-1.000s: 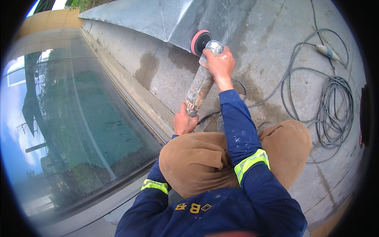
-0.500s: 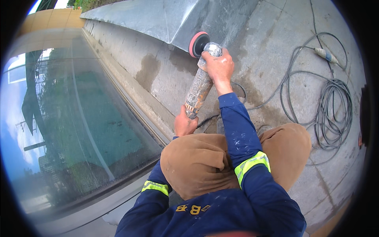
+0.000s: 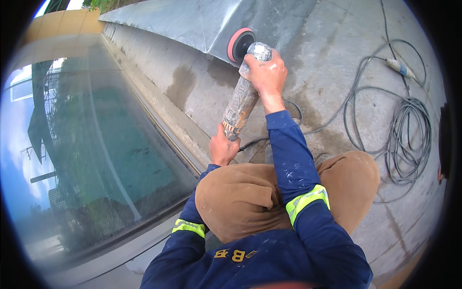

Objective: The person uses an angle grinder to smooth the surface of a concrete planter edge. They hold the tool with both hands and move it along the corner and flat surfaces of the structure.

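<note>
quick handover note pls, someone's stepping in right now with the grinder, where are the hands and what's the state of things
Right hand: gripping the head end of the dusty power tool, just behind its pink-rimmed disc.
Left hand: holding the tail of the tool, where its cord leaves.
Disc sits against the lower edge of the grey metal sheet lying on the concrete ledge. Whether it is spinning cannot be told.
Loose cable coil with a plug connector lies to the right. A large glass pane sits close on the left.
Done or left: no clearly worked stretch shows on the sheet's edge, so progress cannot be judged.
</note>
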`<state>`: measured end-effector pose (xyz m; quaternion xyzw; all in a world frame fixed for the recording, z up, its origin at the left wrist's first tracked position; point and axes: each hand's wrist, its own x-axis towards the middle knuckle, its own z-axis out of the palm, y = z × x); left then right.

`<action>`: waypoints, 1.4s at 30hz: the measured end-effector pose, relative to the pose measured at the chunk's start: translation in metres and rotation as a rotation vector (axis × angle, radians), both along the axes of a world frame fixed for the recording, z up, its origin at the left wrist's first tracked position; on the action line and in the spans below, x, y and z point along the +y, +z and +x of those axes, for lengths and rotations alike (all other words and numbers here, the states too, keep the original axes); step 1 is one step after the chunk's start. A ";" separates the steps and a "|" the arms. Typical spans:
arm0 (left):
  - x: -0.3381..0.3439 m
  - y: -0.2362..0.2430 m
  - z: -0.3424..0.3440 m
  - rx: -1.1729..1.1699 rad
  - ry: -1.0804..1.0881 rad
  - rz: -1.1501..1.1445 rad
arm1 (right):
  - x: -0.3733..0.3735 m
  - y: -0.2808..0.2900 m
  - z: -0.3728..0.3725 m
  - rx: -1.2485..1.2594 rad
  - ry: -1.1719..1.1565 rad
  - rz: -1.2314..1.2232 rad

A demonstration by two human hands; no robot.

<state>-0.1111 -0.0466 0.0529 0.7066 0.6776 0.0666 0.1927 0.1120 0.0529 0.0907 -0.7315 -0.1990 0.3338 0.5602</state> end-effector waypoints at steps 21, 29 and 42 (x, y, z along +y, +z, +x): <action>0.001 0.003 -0.001 0.005 -0.001 -0.002 | 0.002 0.004 0.001 -0.014 0.028 -0.045; -0.002 -0.003 -0.004 0.011 -0.019 -0.049 | 0.003 -0.012 -0.001 -0.048 0.034 -0.118; -0.008 0.005 -0.002 -0.031 0.010 -0.058 | 0.002 0.004 0.005 -0.047 0.058 -0.102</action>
